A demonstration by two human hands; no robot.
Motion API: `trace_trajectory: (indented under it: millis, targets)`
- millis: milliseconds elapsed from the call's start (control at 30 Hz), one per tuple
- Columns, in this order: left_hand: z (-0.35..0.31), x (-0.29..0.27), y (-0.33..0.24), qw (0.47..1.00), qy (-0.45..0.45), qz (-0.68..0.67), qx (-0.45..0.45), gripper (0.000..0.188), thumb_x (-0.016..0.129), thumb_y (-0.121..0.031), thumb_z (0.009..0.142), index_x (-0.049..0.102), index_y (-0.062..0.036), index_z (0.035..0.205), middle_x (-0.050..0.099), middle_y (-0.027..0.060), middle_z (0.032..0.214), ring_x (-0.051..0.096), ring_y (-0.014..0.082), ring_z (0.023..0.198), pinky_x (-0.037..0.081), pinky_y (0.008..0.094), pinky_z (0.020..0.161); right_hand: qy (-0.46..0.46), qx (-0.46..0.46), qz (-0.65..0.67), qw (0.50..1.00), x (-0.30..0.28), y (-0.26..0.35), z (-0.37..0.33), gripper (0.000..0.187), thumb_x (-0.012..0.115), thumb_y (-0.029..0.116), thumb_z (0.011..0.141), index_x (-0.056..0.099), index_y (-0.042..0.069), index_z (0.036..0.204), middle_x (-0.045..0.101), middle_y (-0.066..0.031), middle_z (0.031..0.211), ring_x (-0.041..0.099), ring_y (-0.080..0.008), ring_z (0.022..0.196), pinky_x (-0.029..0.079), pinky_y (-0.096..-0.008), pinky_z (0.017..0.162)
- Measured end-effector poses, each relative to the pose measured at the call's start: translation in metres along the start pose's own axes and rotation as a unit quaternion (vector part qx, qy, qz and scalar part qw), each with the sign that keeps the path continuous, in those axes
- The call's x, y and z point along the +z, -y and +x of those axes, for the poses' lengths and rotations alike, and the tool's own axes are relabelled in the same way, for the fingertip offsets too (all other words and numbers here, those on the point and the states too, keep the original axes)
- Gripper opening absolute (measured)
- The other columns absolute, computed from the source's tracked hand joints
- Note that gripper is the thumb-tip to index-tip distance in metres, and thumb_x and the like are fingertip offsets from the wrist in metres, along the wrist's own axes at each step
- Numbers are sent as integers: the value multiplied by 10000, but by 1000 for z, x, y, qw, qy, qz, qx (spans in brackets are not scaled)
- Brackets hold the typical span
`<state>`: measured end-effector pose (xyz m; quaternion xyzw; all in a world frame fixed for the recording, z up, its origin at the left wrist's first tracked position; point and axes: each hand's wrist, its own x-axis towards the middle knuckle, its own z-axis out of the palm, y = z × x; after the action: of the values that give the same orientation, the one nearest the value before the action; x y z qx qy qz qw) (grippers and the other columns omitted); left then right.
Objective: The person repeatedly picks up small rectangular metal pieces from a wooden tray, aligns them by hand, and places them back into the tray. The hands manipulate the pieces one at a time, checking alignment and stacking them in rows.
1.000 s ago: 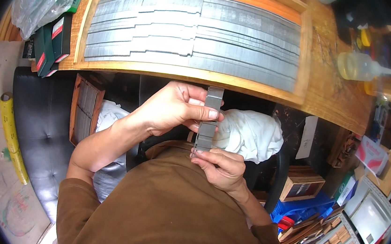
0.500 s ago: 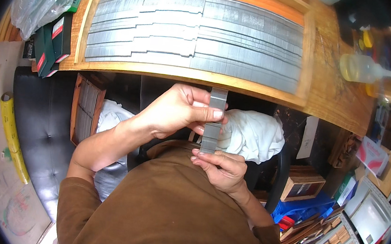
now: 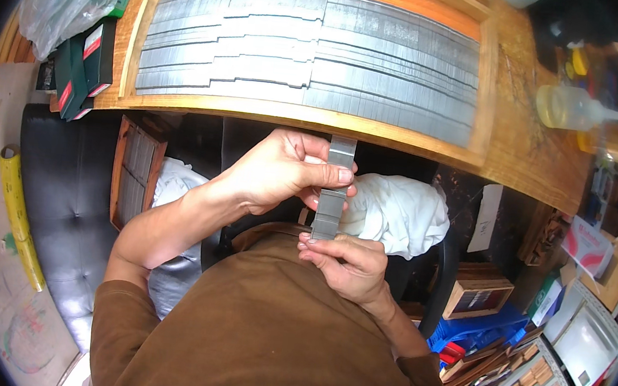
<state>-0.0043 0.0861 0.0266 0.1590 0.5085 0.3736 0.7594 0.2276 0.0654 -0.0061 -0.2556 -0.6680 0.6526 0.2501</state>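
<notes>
Slim grey metallic stack [image 3: 330, 211], finely ridged, left hand [image 3: 286, 174] clasping it, right hand [image 3: 352, 266] pinching its end

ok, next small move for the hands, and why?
I'd probably press the right hand lightly up against the lower end of the row of thin metal pieces. The left hand grips it higher up, the right is already at that end, and the row, seemingly many separate slips, isn't resting in the wooden tray, so some could slide loose.

Head-worn fisheye view, facing steeply down, near left hand [image 3: 282, 173] and right hand [image 3: 352, 267], right edge seemingly blurred
</notes>
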Motion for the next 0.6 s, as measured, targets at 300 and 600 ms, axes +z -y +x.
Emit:
trace_trajectory:
  millis: [300, 600]
  targets:
    - [-20, -5, 27, 936, -53, 220, 271, 193, 815, -77, 945, 789, 27, 1106, 813, 115, 943, 768, 150, 823, 615, 278, 755, -74, 76, -81, 991, -47, 42, 62, 219, 874, 58, 857, 813, 18, 1063, 702, -104, 992, 679, -152, 806, 564, -280, 734]
    - [-42, -17, 63, 833, -146, 332, 418, 166, 789, 67, 858, 766, 48, 1021, 727, 151, 764, 707, 262, 626, 525, 313, 563, 26, -36, 27, 999, -9, 13, 90, 219, 851, -57, 822, 839, 26, 1024, 662, -57, 897, 642, -148, 830, 524, -271, 703]
